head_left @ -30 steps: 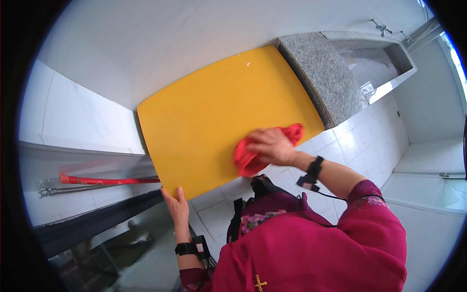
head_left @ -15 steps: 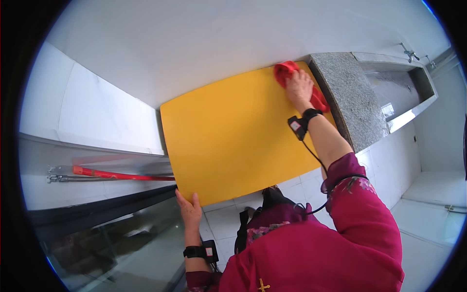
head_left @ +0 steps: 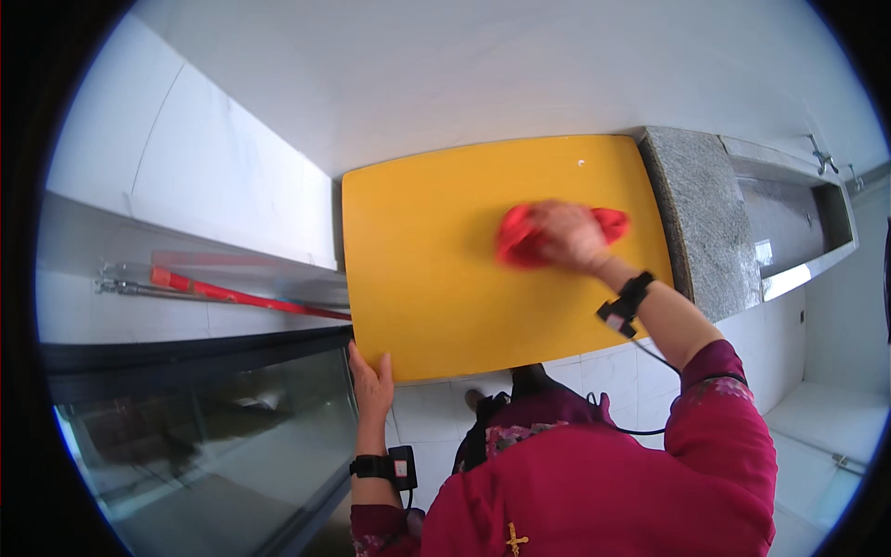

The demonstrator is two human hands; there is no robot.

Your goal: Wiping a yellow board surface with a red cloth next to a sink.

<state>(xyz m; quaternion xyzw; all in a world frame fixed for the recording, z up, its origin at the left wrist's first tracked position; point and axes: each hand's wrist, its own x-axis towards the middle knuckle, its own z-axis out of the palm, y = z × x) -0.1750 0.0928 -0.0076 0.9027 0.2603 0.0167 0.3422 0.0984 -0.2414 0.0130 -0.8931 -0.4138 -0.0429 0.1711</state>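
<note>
A yellow tabletop (head_left: 436, 278) lies below me against the wall. My right hand (head_left: 571, 234) presses on a bunched red cloth (head_left: 522, 243) on its right half; the hand is blurred, and the cloth sticks out on both sides of it. At the near left corner my left hand (head_left: 373, 382) grips the edge of the tabletop. Its thumb and a finger show along the edge, while the other fingers are hidden underneath. A small white mark (head_left: 582, 163) shows near the far right part of the yellow surface.
Right of the tabletop stands a grey stone counter (head_left: 701, 213) with a sink (head_left: 789, 218) and a tap (head_left: 822, 156). On the left are a white panel (head_left: 223, 158), a red pole (head_left: 251, 297) and a dark-framed glass tank (head_left: 204, 446). White floor tiles (head_left: 427, 408) show below.
My right hand has drawn the red cloth from the far right corner toward the middle right of the tabletop. My left hand stays at the near left corner. The whole view has shifted slightly.
</note>
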